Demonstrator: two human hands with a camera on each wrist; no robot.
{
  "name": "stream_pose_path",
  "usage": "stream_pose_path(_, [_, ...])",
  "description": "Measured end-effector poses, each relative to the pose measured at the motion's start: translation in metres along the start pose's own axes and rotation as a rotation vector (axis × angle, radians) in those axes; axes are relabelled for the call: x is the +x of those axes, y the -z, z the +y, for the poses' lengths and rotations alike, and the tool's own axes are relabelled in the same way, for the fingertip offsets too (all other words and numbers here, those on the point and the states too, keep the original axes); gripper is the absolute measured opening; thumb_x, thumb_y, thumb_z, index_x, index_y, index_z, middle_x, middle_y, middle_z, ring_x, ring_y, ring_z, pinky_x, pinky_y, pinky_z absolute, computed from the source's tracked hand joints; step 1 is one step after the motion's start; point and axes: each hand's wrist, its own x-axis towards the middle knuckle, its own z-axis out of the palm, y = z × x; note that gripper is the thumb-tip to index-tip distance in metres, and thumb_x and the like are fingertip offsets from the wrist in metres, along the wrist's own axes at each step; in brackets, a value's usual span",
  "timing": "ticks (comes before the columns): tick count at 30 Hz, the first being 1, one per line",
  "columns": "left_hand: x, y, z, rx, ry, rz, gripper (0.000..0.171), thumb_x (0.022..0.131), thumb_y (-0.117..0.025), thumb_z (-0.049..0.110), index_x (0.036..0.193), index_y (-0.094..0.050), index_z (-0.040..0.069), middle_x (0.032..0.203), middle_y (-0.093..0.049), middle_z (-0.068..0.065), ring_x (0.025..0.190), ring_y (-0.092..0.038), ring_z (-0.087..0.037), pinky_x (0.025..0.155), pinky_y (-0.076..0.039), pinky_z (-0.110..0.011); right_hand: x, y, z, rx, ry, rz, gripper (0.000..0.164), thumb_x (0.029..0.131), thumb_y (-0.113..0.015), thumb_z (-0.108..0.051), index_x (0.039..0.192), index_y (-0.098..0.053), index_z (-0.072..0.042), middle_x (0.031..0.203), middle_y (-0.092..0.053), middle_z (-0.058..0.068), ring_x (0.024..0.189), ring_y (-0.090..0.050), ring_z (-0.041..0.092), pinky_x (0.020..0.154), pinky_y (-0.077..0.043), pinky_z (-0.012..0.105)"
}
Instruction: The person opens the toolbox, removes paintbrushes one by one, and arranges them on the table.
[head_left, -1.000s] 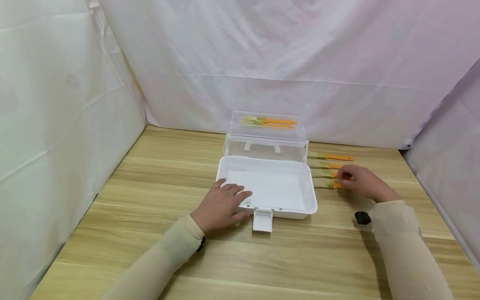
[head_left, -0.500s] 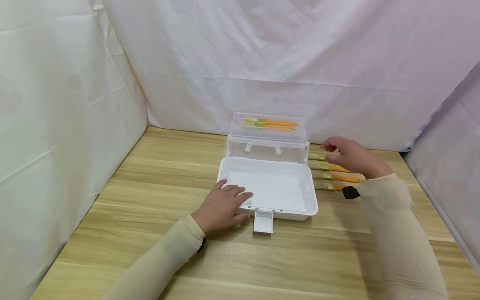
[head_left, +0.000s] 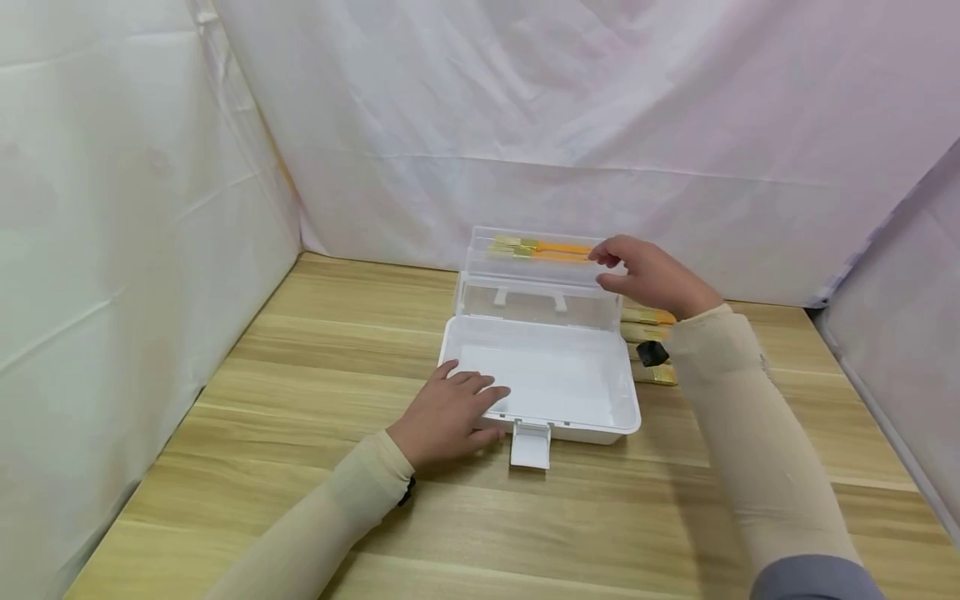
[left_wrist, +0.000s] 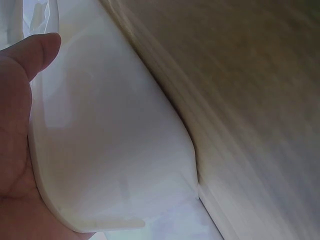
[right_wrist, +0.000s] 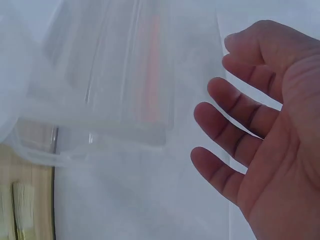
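Observation:
A white plastic storage box [head_left: 555, 367] stands with its clear lid [head_left: 525, 302] raised at the back and its white latch [head_left: 530, 446] hanging down in front. My left hand [head_left: 450, 417] rests over the front left corner of the rim, fingers extended inward; in the left wrist view the palm [left_wrist: 15, 150] lies against that rim. Two orange-handled paintbrushes [head_left: 555, 248] lie in the raised clear tray [head_left: 498, 265]. My right hand [head_left: 648, 271] hovers at the tray's right end, fingers loosely bent; the right wrist view shows nothing between them.
Several more paintbrushes [head_left: 654, 375] lie in a row on the wooden table [head_left: 337, 350] right of the box, partly hidden by my right arm. White cloth [head_left: 420, 200] hangs behind the table and along both sides.
My right hand has moved up and left from the brushes on the table to the raised tray. The left hand has stayed on the box rim.

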Motion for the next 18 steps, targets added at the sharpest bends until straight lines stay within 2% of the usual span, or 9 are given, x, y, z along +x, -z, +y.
stream_pose_path(7, [0.001, -0.001, 0.001, 0.003, 0.008, -0.012, 0.052, 0.094, -0.061, 0.051, 0.136, -0.06, 0.021, 0.129, -0.064, -0.003, 0.122, -0.057, -0.022, 0.11, -0.03, -0.053, 0.024, -0.003, -0.008, -0.013, 0.064, 0.005, 0.036, 0.097, -0.063, -0.014, 0.13, -0.057, -0.001, 0.128, -0.054, 0.016, 0.116, -0.049, 0.032, 0.099, -0.039, 0.052])
stream_pose_path(12, [0.002, -0.001, 0.002, 0.006, 0.005, -0.011, 0.051, 0.094, -0.061, 0.051, 0.136, -0.06, 0.022, 0.129, -0.064, -0.003, 0.122, -0.057, -0.022, 0.11, -0.031, -0.053, 0.038, -0.011, -0.009, -0.001, 0.059, -0.027, 0.038, 0.097, -0.061, -0.015, 0.132, -0.056, -0.001, 0.132, -0.053, 0.015, 0.119, -0.048, 0.032, 0.101, -0.039, 0.052])
stream_pose_path(18, [0.001, -0.001, 0.003, 0.015, 0.009, -0.015, 0.052, 0.093, -0.061, 0.052, 0.136, -0.059, 0.022, 0.129, -0.064, -0.003, 0.122, -0.057, -0.022, 0.109, -0.031, -0.053, 0.05, -0.021, -0.008, -0.005, 0.041, -0.005, 0.039, 0.096, -0.06, -0.016, 0.132, -0.056, -0.002, 0.131, -0.053, 0.014, 0.118, -0.048, 0.032, 0.103, -0.039, 0.051])
